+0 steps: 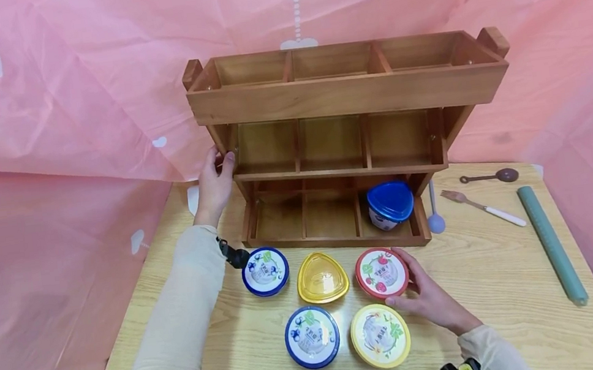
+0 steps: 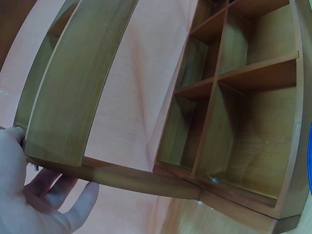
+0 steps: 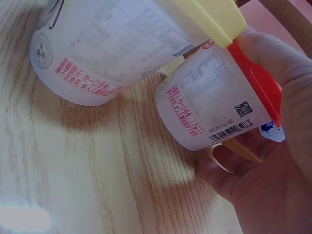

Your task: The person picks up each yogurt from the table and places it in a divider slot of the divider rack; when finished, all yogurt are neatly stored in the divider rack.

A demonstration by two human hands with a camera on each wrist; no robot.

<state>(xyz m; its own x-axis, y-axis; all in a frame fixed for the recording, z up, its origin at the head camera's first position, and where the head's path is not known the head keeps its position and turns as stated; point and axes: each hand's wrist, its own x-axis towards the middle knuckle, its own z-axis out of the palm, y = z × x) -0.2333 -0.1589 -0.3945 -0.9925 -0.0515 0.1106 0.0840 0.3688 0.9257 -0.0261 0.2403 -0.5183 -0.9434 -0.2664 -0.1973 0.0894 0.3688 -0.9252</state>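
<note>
My left hand (image 1: 215,184) grips the left side of a brown wooden three-tier rack (image 1: 349,97) at its middle tier, thumb in front and fingers behind the side post. With the thumb near the lid and fingers around the side, my right hand (image 1: 431,298) holds a red-lidded cup (image 1: 382,272). In the right wrist view this cup (image 3: 209,100) stands tilted-looking beside the yellow-lidded cup (image 3: 112,46). The rack's bottom right compartment contains a tub with a blue rounded-triangle lid (image 1: 390,202).
Before the rack stand two blue-lidded cups (image 1: 265,271), a gold rounded-triangle tub (image 1: 322,277) and a round yellow-lidded cup (image 1: 380,336). On the right lie a lilac spoon (image 1: 436,222), a fork (image 1: 484,207), a dark spoon (image 1: 506,175) and a green roll (image 1: 552,245). Pink cloth hangs behind.
</note>
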